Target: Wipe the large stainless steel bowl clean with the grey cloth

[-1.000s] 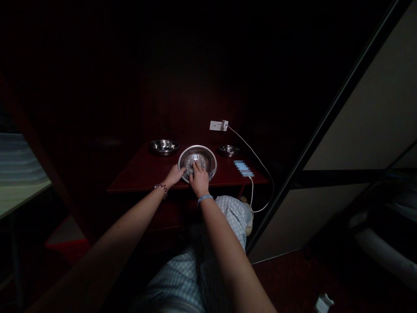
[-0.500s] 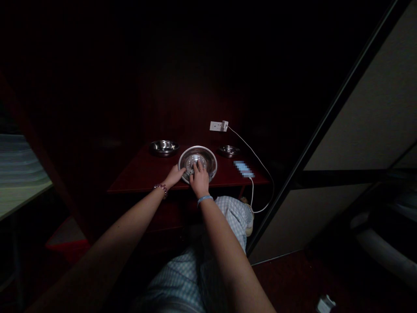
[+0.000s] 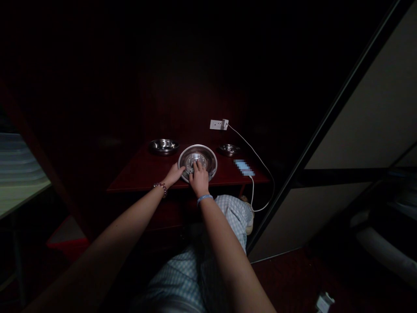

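Observation:
A wide steel bowl [image 3: 209, 154] stands at the front middle of a dark red table [image 3: 143, 172]; several small pale pieces lie on its bottom. My left hand [image 3: 175, 174], with a bead bracelet at the wrist, grips the bowl's near left rim. My right hand [image 3: 199, 178], with a light blue wristband, reaches over the near rim into the bowl. Its fingers are drawn together on the small pieces, and what they pinch is too small to make out.
A second steel bowl [image 3: 163, 146] sits at the table's back left and a smaller one [image 3: 229, 150] at the back right. A phone [image 3: 243, 167] lies at the right, its white cable [image 3: 260, 164] running to a wall socket [image 3: 219, 124]. The room is very dark.
Almost nothing has moved: my right hand's fingers shift slightly inside the bowl, and my left hand stays on the rim.

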